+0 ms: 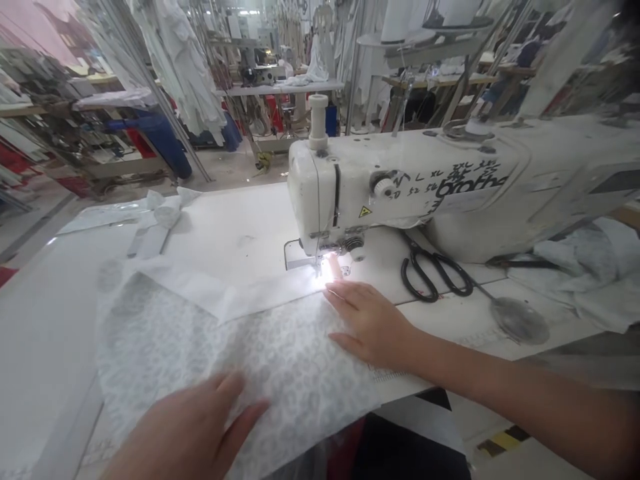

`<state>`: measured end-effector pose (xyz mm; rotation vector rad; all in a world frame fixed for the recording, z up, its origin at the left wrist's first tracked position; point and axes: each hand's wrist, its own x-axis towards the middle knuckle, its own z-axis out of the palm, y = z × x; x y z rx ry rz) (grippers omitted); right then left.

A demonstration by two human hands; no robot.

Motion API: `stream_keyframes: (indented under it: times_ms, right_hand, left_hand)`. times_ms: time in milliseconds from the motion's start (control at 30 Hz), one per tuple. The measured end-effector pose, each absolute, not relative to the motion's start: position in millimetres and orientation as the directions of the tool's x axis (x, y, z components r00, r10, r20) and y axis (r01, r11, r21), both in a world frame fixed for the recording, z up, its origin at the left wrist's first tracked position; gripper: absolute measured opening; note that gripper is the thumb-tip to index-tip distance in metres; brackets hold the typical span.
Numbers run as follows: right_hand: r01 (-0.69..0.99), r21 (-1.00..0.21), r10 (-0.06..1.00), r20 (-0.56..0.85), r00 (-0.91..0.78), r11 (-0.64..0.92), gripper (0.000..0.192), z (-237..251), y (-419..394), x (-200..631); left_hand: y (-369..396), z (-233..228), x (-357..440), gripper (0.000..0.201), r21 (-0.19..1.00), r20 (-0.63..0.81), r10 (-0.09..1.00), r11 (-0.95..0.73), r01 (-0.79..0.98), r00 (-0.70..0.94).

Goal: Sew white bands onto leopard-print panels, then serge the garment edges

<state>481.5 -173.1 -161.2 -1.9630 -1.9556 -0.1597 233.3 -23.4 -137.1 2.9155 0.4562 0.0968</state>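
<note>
A pale patterned fabric (200,347) lies spread on the white table (45,333), one edge under the needle of a white sewing machine (410,180). My right hand (370,320) rests flat on the fabric's right edge, one fingertip reaching up to the lit needle area (325,265). My left hand (190,427) lies flat, fingers apart, on the near part of the fabric. Neither hand grips anything.
Black scissors (435,272) lie on the table right of the needle, beside a metal spoon-shaped tool (517,319). White cloth pieces (155,220) sit at the far left, more cloth (590,267) at the right. Behind are workstations and hanging white garments (185,73).
</note>
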Motion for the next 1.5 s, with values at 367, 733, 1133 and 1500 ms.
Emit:
stream_keyframes:
  times_ms: [367, 733, 1133, 1500]
  right_hand:
    - [0.982, -0.166, 0.93, 0.366, -0.025, 0.091, 0.033, -158.6, -163.9, 515.0]
    - [0.972, -0.185, 0.936, 0.344, -0.077, 0.148, 0.033, -166.6, -157.0, 518.8]
    - [0.99, -0.142, 0.959, 0.282, 0.038, 0.002, 0.045, -167.0, -149.0, 520.8]
    - [0.765, -0.184, 0.699, 0.317, 0.641, -0.618, 0.027, -143.1, -247.1, 574.7]
  left_hand:
    - [-9.9, -165.5, 364.6, 0.042, 0.349, 0.197, 0.081, -0.937, 0.008, 0.977]
    - [-1.3, -163.7, 363.6, 0.043, 0.316, 0.146, 0.04, -0.949, -0.008, 0.989]
    - [22.9, -166.3, 385.2, 0.045, 0.273, 0.194, 0.026, -0.962, -0.028, 0.981]
    - [18.9, -157.7, 382.5, 0.041, 0.32, 0.189, 0.029, -0.947, -0.034, 0.982]
